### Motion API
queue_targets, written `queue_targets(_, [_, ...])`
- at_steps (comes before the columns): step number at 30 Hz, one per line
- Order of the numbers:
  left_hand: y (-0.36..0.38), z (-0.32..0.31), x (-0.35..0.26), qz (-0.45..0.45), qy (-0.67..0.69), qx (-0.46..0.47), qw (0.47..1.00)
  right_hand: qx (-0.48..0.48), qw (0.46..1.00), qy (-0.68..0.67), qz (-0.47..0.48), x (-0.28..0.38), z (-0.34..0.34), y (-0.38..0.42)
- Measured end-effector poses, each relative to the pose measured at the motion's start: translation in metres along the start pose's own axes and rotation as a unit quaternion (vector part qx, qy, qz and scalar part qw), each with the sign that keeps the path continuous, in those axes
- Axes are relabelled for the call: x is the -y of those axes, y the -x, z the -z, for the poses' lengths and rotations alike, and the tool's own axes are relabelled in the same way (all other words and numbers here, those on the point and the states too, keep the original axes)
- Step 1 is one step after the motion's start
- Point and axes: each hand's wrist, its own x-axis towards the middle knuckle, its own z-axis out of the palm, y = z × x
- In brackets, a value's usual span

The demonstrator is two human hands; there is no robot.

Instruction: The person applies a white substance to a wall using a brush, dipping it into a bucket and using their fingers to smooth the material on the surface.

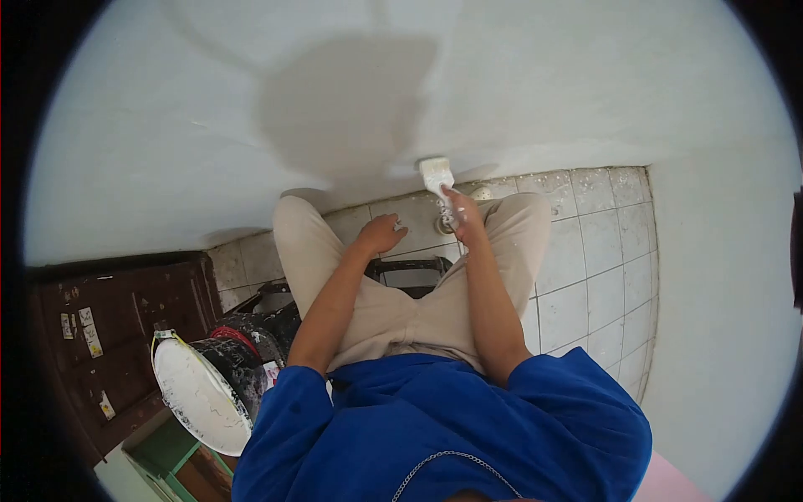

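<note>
My right hand (pixel 465 219) is closed round the handle of a paintbrush (pixel 437 176) that is spotted with white paint. The brush's bristles touch the lower part of the pale wall (pixel 519 92), just above the floor. My left hand (pixel 382 235) hangs over the tiles between my knees, fingers bent, with a small whitish spot at its fingertips. Whether it holds something is too small to make out.
A bucket with a white, paint-smeared top (pixel 201 393) stands at the lower left, by a dark brown door (pixel 125 335) and a green frame (pixel 171 443). Paint-spotted floor tiles (pixel 585 251) lie at the right. A black seat (pixel 410 272) is under me.
</note>
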Motion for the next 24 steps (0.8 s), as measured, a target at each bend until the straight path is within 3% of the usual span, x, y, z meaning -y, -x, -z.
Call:
queue_targets(5, [-0.004, -0.009, 0.004, -0.006, 0.007, -0.001, 1.0, -0.033, 0.998, 0.044, -0.013, -0.013, -0.001, -0.053])
queue_targets(8, [-0.001, -0.013, 0.01, -0.025, 0.017, -0.001, 1.0, 0.017, 0.999, 0.035, 0.007, 0.012, -0.016, -0.009])
queue_targets(12, [0.001, -0.005, 0.002, -0.027, 0.004, 0.005, 1.0, -0.011, 0.999, 0.009, 0.029, 0.02, -0.011, 0.02])
queue_targets(14, [-0.001, -0.003, 0.0, -0.025, -0.006, 0.008, 1.0, -0.029, 0.999, 0.004, 0.025, 0.004, 0.002, 0.002])
queue_targets(17, [0.002, -0.006, -0.001, -0.016, 0.0, -0.001, 1.0, -0.07, 0.997, 0.04, 0.011, -0.032, 0.019, -0.086])
queue_targets(20, [0.0, -0.016, 0.011, -0.02, -0.001, -0.012, 1.0, 0.035, 0.998, 0.015, 0.043, 0.004, 0.006, -0.028])
queue_targets(24, [0.005, -0.007, 0.002, -0.024, 0.008, -0.005, 1.0, -0.032, 0.999, -0.007, -0.027, -0.007, 0.027, -0.033])
